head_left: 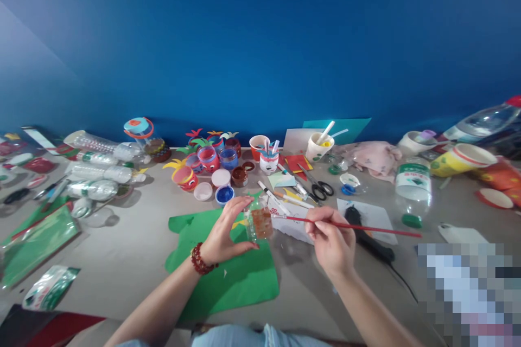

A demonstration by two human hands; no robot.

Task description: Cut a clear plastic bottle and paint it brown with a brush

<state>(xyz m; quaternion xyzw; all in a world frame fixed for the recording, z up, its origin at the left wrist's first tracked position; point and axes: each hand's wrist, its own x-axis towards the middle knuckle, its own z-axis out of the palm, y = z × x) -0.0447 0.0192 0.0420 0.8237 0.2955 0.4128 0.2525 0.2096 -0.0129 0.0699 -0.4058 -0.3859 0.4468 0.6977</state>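
Note:
My left hand (227, 230), with a beaded bracelet at its wrist, holds a cut piece of clear plastic bottle (259, 223) between thumb and fingertips. Brown paint coats part of this piece. A thin red paintbrush (374, 227) is pinched in my right hand (331, 236), its bristle end against the painted side. Green paper (228, 282) lies under my left hand. Just beyond are a small pot of blue paint (224, 194) and a jar of brown paint (239, 176).
Black-handled scissors (322, 190), markers (274, 198) and a black glue gun (368, 236) lie around my right hand. Painted cups (185, 178) stand at the back. Plastic bottles (97, 172) lie left; a large clear bottle (413, 192) stands right. A blue wall (260, 54) rises behind.

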